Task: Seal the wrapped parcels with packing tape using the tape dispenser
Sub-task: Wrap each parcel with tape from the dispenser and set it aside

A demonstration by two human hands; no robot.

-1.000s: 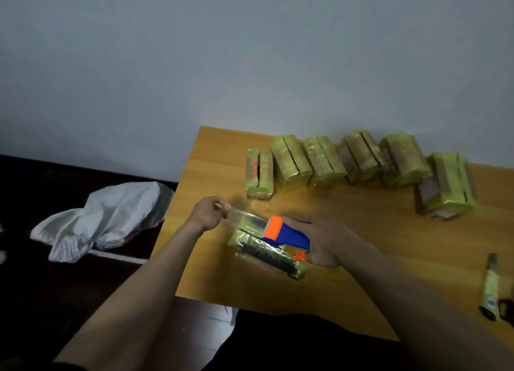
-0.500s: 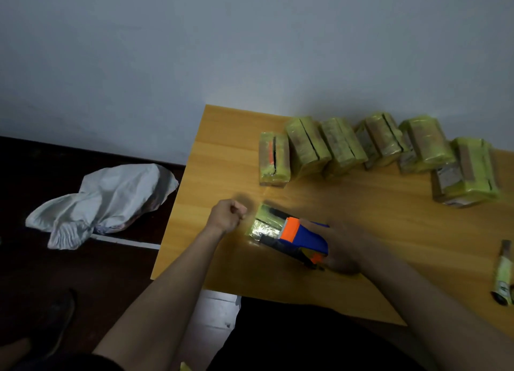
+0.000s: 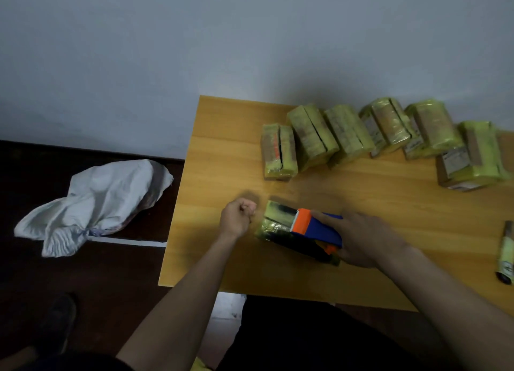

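White sack [image 3: 94,201] crumpled on dark floor, left of bench [image 3: 222,148]. My left hand [image 3: 237,217] fisted, holding nothing I can see, just beside the parcel [image 3: 274,220]: yellow-green, glossy wrap, black strip. My right hand [image 3: 361,237] grips the blue-orange tape dispenser [image 3: 317,227] on it. Six parcels [image 3: 389,137] behind; labels unreadable.

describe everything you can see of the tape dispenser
The tape dispenser is blue plastic with an orange front end carrying a toothed metal blade. It lies tilted on the yellow-green wrapped parcel near the table's front edge, blade end pointing left. The right hand grips its rear, fingers over the top.
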